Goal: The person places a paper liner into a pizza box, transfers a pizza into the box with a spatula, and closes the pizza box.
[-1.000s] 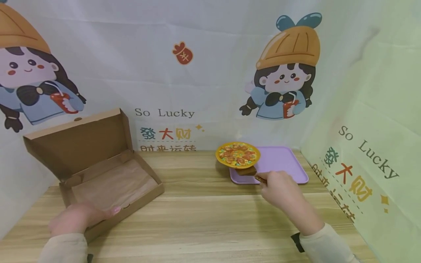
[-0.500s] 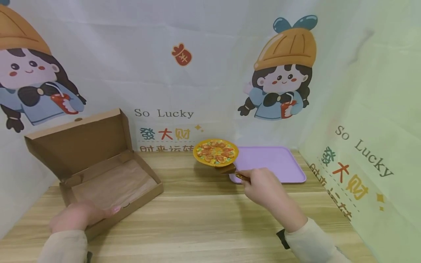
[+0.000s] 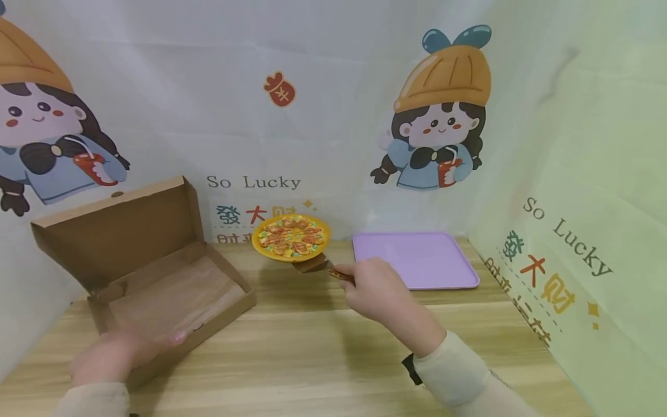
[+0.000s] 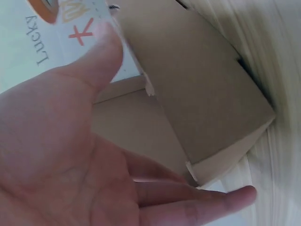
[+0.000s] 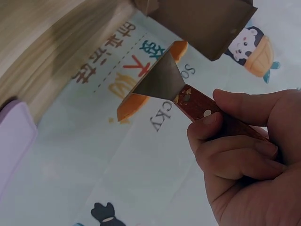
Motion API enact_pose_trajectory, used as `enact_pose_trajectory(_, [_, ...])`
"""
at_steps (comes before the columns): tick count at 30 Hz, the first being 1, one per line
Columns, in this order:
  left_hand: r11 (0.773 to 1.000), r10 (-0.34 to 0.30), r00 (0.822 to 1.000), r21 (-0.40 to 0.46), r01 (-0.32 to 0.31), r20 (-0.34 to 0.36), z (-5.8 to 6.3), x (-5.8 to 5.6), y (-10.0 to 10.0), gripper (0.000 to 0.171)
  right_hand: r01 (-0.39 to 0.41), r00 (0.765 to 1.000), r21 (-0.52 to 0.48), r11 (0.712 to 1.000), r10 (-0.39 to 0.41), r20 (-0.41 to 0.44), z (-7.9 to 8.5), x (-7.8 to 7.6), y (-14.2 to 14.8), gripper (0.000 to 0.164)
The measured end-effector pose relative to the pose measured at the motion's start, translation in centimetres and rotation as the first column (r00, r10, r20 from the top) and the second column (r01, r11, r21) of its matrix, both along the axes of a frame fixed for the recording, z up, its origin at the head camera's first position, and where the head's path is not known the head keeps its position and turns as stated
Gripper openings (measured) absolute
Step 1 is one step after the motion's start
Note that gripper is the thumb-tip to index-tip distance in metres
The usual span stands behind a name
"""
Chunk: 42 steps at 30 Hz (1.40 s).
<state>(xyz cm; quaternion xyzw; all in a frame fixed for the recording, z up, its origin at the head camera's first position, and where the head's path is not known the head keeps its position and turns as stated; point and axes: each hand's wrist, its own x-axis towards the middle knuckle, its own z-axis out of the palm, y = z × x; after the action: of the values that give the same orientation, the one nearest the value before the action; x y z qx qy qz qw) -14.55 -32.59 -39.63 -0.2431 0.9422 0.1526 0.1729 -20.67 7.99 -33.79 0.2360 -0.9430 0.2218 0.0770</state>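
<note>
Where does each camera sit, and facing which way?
Head: on the head, looking forward and down at brown cardboard box, round yellow pizza, rectangular purple tray; left hand, right hand show.
Left wrist: worn there, facing the box; left hand shows.
Right wrist: worn there, facing the wooden-handled metal spatula; right hand shows.
Head and right wrist share spatula and pizza.

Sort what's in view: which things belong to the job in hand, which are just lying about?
Seemingly part of the job:
spatula, held in the right grip
pizza, raised on the spatula
cardboard box, open

Seemingly not in use:
purple tray, on the table
printed backdrop
</note>
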Motion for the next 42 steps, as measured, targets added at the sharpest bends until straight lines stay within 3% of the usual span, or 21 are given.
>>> enact_pose_trajectory(1, [1.000,0.025,1.000,0.001,-0.025,0.000,0.0,0.2,0.2,0.141,-0.013,1.000,0.003,1.000,0.013,-0.005,0.1,0.0,-0.4,0.033])
enact_pose_trajectory(8, [1.000,-0.003,1.000,0.007,0.003,-0.002,-0.3,0.7,-0.3,0.130,-0.110,0.994,0.016,0.994,0.110,-0.021,0.4,-0.1,-2.9,0.030])
enact_pose_trajectory(14, [0.999,0.034,0.999,-0.037,-0.035,-0.012,-0.3,0.7,-0.2,0.127,-0.158,0.986,0.094,0.983,0.162,-0.035,0.7,-0.5,-5.6,0.029])
enact_pose_trajectory(23, [0.999,-0.015,0.999,-0.032,0.014,-0.033,-0.4,0.6,-0.7,0.126,-0.243,0.970,0.174,0.954,0.234,0.070,1.9,-1.3,-10.3,0.043])
enact_pose_trajectory(33, [0.996,0.081,0.993,0.033,-0.078,-0.087,-0.7,0.6,-0.8,0.134,-0.271,0.961,0.236,0.933,0.251,0.112,2.4,-1.4,-15.7,0.034])
enact_pose_trajectory(35, [0.997,0.072,0.993,0.030,-0.069,-0.096,-0.7,0.6,-0.8,0.132,-0.272,0.962,0.256,0.928,0.255,0.100,2.3,-1.4,-16.5,0.034])
enact_pose_trajectory(40, [1.000,0.026,0.996,0.020,-0.024,-0.081,-0.3,0.5,-1.0,0.136,-0.286,0.958,0.283,0.916,0.275,0.076,2.1,-1.5,-18.1,0.015])
enact_pose_trajectory(42, [1.000,0.008,0.998,0.022,-0.006,-0.069,-0.3,0.4,-1.1,0.137,-0.285,0.958,0.289,0.914,0.272,0.086,2.0,-1.6,-18.7,0.024])
